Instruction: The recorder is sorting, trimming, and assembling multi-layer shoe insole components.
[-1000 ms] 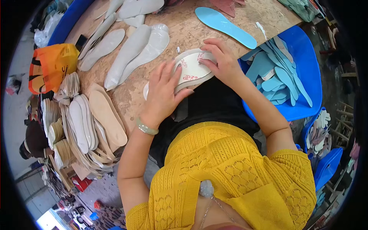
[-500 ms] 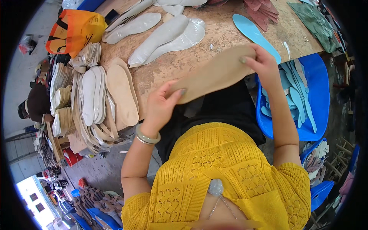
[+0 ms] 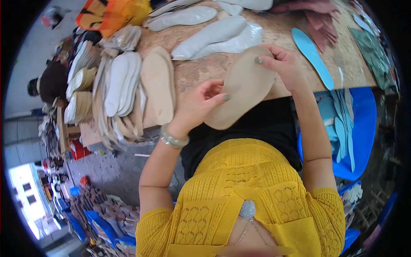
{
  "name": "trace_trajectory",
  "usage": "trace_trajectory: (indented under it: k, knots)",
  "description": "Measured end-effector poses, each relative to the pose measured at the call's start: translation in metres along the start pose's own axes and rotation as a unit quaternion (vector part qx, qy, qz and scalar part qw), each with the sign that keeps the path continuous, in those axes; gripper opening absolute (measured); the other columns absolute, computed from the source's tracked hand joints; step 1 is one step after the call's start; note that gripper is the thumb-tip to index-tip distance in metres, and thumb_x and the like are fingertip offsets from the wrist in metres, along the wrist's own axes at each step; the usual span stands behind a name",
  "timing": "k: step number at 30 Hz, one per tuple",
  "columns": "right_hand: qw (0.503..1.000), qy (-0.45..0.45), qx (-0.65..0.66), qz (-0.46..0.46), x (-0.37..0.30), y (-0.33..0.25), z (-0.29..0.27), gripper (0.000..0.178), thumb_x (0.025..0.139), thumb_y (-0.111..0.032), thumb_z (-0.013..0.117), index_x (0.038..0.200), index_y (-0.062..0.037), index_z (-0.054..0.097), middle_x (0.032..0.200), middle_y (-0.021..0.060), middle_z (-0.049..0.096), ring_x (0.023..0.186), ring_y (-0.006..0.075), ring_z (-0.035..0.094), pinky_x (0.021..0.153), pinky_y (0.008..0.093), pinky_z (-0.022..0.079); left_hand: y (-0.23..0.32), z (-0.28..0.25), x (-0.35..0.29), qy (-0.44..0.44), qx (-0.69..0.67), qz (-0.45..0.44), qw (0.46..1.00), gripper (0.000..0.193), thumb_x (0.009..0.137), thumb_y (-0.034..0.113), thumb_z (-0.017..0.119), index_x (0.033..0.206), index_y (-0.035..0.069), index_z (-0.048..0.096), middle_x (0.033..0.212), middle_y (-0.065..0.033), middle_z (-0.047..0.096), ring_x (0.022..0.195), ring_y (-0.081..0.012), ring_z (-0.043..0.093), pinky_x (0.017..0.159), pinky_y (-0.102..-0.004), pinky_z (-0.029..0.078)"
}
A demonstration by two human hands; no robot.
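Note:
A beige insole (image 3: 242, 88) is held up in front of me over the table's near edge, tilted with its far end to the right. My right hand (image 3: 284, 66) pinches that far end, thumb on top. At the insole's left side my left hand (image 3: 203, 103) has its thumb on the upper face and its fingers curled at the edge. To the left of my hands, a pair of beige insoles (image 3: 157, 88) lies beside a fanned stack of white insoles (image 3: 124, 83). Beyond the held insole are whitish, glossy insoles (image 3: 216, 38).
A light blue insole (image 3: 312, 58) lies on the wooden table (image 3: 192, 73), right of reddish-brown sheets (image 3: 319, 23). Below the table's right edge stands a blue bin (image 3: 364, 128) holding blue pieces. An orange bag (image 3: 107, 15) and bundled insoles (image 3: 79, 109) are at the left.
The insole has swung to a steeper slant, and my left hand has shifted along its left edge. My view has turned, moving the table's contents rightward in the picture.

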State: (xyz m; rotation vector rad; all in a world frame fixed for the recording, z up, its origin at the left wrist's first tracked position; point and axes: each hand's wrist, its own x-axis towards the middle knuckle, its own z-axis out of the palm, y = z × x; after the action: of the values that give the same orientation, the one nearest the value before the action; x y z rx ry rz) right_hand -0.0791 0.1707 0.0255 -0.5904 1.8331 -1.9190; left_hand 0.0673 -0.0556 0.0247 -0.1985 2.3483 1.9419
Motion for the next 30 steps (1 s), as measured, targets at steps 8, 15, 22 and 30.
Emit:
trace_trajectory:
  k: [8, 15, 22, 30]
  knots:
    - [0.995, 0.066, 0.041, -0.058, -0.01, 0.006, 0.001, 0.036, 0.091, -0.005, 0.061, 0.126, 0.0017, 0.056, 0.114, 0.0064, 0.064, 0.103, 0.0134, 0.06, 0.093, 0.0263, 0.046, -0.001, -0.091, -0.015, 0.312, 0.077, 0.026, 0.947, 0.014, 0.092, 0.011, 0.059, 0.097, -0.001, 0.064, 0.068, 0.0076, 0.051, 0.063, -0.0022, 0.043, 0.055, -0.0199, 0.038]
    - [0.994, 0.073, -0.075, -0.033, -0.021, 0.033, -0.001, 0.029, 0.092, -0.006, 0.059, 0.121, -0.0003, 0.06, 0.11, 0.0042, 0.064, 0.099, 0.0105, 0.06, 0.089, 0.0231, 0.046, -0.04, -0.131, -0.01, 0.27, 0.626, 0.075, 0.727, 0.05, 0.092, 0.026, 0.058, 0.127, -0.009, 0.047, 0.128, -0.0267, 0.048, 0.117, -0.0371, 0.046, 0.098, -0.0446, 0.038]
    - [0.982, 0.102, -0.151, -0.05, -0.023, 0.027, 0.002, 0.024, 0.091, -0.008, 0.062, 0.115, -0.0032, 0.064, 0.101, 0.0006, 0.066, 0.088, 0.007, 0.059, 0.078, 0.0215, 0.048, -0.051, -0.097, 0.01, 0.139, 0.587, 0.06, 0.795, 0.067, 0.094, 0.044, 0.05, 0.138, -0.006, 0.037, 0.149, -0.031, 0.026, 0.137, -0.0493, 0.024, 0.109, -0.0621, 0.021]
    - [0.978, 0.085, -0.176, -0.079, -0.016, 0.024, 0.011, 0.022, 0.088, -0.005, 0.061, 0.11, -0.002, 0.065, 0.096, 0.0023, 0.067, 0.084, 0.0082, 0.06, 0.076, 0.0229, 0.048, 0.014, -0.053, 0.109, 0.139, 0.489, 0.274, 0.816, 0.049, 0.086, 0.028, 0.064, 0.125, 0.001, 0.053, 0.128, -0.0207, 0.054, 0.119, -0.0379, 0.051, 0.102, -0.0485, 0.038]
